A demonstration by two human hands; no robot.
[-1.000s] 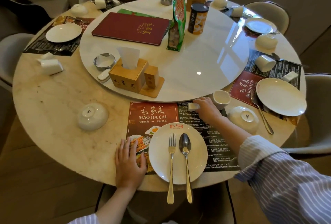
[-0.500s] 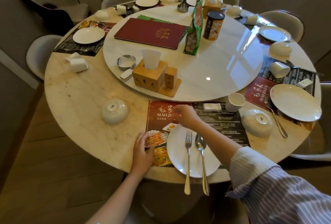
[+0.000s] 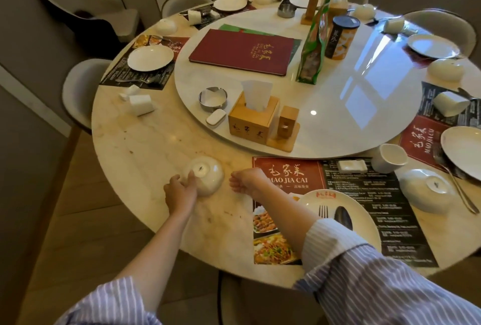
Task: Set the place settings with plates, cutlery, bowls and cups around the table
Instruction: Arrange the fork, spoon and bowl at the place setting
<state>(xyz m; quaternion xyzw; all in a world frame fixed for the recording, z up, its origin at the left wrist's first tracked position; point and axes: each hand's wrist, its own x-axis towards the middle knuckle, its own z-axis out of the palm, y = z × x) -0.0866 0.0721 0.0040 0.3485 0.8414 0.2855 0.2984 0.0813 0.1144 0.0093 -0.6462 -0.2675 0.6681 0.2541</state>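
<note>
An upturned white bowl (image 3: pixel 204 178) sits on the bare marble table (image 3: pixel 145 147), just left of the nearest paper placemat (image 3: pixel 289 171). It is round and glossy, rim down, its small foot ring facing up with a dark maker's mark in the middle. The left hand (image 3: pixel 179 189) is against the bowl's near-left side, thumb lying up over the dome toward the foot ring and the other fingers bent round the left edge, so it grips the bowl. The right hand (image 3: pixel 246 181) hovers just to the right of the bowl, at the placemat's left edge, fingers loosely curled toward it and holding nothing; I cannot tell whether the fingertips touch the bowl. The right forearm, in a rolled striped sleeve (image 3: pixel 364 267), crosses over the placemat and hides part of the white dinner plate (image 3: pixel 361 212) lying there. On that plate a fork (image 3: pixel 323 211) and a spoon (image 3: pixel 343 216) lie side by side. Farther along the placemat's top edge stand a small white rest (image 3: pixel 352 166) and a white cup (image 3: pixel 390 158), with a second upturned bowl (image 3: pixel 426 190) just beyond the mat's right side. A wooden tissue box (image 3: pixel 251 123) stands on the glass turntable (image 3: pixel 351 116) behind.
</note>
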